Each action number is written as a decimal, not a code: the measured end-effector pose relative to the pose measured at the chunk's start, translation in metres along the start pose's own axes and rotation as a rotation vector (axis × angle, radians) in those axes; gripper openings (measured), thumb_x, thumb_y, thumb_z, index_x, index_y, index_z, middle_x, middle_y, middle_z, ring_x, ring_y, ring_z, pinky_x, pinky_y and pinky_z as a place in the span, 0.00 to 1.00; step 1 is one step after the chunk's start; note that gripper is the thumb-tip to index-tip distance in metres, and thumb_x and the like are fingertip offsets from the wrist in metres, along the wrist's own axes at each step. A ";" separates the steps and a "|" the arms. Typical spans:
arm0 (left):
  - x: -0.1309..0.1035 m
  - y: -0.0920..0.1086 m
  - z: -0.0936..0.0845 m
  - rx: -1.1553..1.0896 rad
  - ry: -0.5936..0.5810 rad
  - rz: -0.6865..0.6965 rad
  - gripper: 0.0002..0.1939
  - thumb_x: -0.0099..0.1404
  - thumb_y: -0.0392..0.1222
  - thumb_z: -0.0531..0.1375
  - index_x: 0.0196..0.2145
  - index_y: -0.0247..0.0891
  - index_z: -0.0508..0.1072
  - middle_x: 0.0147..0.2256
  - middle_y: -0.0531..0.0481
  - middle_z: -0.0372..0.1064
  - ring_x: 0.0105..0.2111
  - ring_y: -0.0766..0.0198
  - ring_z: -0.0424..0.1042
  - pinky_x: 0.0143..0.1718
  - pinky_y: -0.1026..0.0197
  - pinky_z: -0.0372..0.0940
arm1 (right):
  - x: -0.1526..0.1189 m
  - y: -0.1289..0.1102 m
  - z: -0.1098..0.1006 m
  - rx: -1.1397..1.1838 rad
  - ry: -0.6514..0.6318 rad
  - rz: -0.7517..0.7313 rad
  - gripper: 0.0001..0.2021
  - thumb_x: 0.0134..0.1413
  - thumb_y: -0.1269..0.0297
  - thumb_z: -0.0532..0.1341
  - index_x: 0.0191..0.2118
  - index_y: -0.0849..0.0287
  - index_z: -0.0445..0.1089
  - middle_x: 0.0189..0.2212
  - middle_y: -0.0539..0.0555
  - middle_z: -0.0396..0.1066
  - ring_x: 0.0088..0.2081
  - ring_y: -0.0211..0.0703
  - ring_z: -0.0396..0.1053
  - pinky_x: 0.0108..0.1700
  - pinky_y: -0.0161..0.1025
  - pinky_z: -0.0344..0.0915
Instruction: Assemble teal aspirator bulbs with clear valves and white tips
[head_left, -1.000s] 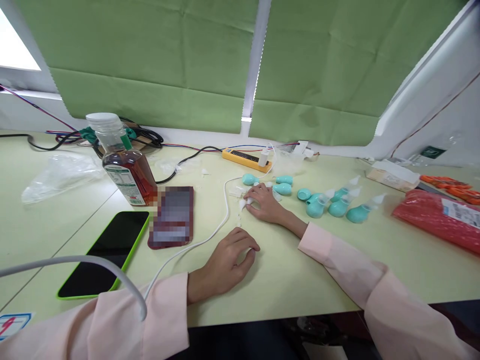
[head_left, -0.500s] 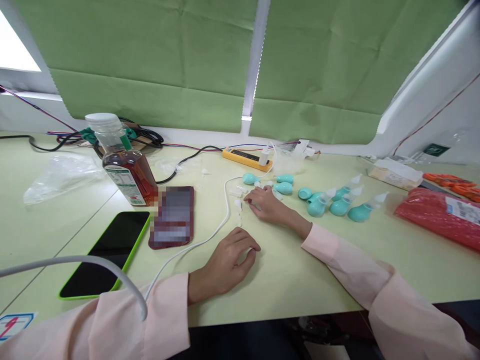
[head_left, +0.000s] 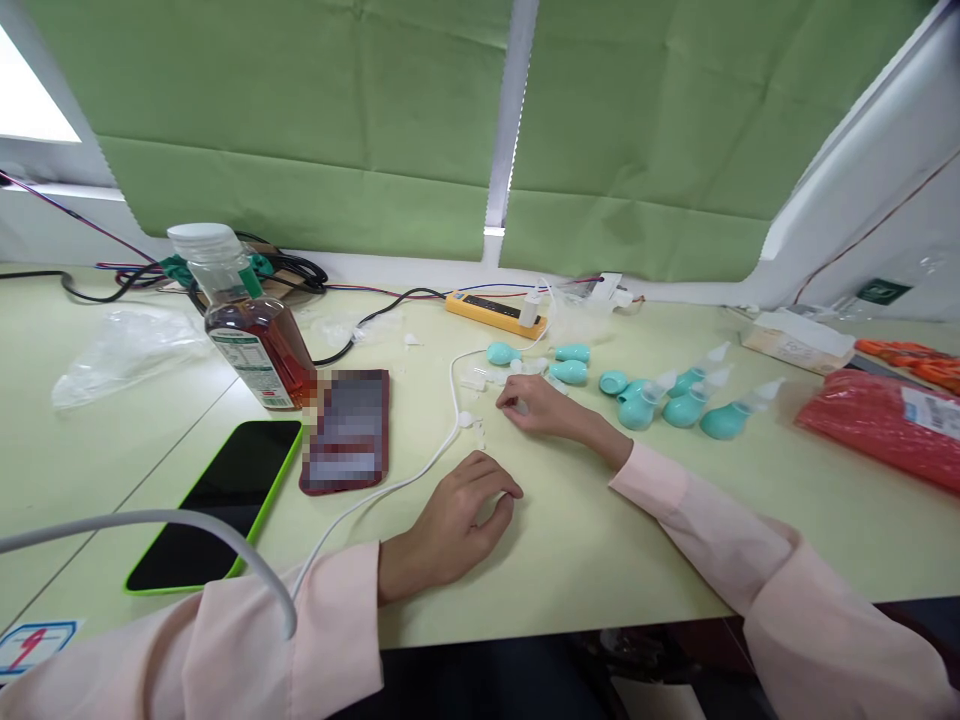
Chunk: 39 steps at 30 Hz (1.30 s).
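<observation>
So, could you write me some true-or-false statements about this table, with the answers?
1. The right hand is nearer the teal bulbs than the left hand is. True.
2. Every bulb looks the same. False: only some show a pale nozzle.
3. The bottle lies on its side. False: the bottle stands upright.
4. Small white pieces lie near the right hand. True.
5. The power strip is red. False: the power strip is yellow.

an office-like indoor workspace — pale table (head_left: 600, 560), yellow power strip (head_left: 484, 310), green blinds (head_left: 300, 100).
</observation>
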<state>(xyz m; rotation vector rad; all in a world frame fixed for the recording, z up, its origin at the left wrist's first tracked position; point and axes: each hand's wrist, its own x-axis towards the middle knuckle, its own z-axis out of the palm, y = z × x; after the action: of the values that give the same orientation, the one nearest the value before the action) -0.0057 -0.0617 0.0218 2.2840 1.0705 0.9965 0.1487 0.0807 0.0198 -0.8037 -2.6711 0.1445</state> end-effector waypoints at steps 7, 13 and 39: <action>0.000 0.001 0.000 -0.015 0.023 0.001 0.09 0.57 0.31 0.49 0.31 0.35 0.68 0.30 0.46 0.67 0.35 0.61 0.63 0.37 0.59 0.62 | 0.010 -0.007 0.004 0.073 0.155 0.094 0.11 0.48 0.72 0.50 0.35 0.62 0.68 0.31 0.54 0.67 0.31 0.35 0.65 0.29 0.32 0.63; -0.001 0.000 0.000 -0.012 0.027 -0.003 0.09 0.57 0.31 0.49 0.31 0.35 0.68 0.30 0.46 0.67 0.35 0.61 0.63 0.36 0.59 0.62 | 0.039 -0.009 0.009 0.007 0.104 0.177 0.16 0.40 0.77 0.53 0.39 0.66 0.67 0.23 0.52 0.68 0.26 0.37 0.64 0.31 0.34 0.60; 0.006 -0.009 0.007 -0.653 0.203 -0.440 0.14 0.53 0.43 0.58 0.37 0.37 0.62 0.27 0.53 0.62 0.28 0.67 0.64 0.25 0.66 0.63 | -0.045 -0.068 -0.025 0.657 -0.082 0.334 0.12 0.33 0.75 0.58 0.31 0.62 0.69 0.17 0.47 0.64 0.19 0.31 0.60 0.20 0.29 0.58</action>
<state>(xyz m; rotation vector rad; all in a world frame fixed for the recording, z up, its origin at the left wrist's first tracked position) -0.0027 -0.0518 0.0141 1.3814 1.0597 1.1825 0.1573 -0.0002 0.0428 -1.0026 -2.2903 1.0852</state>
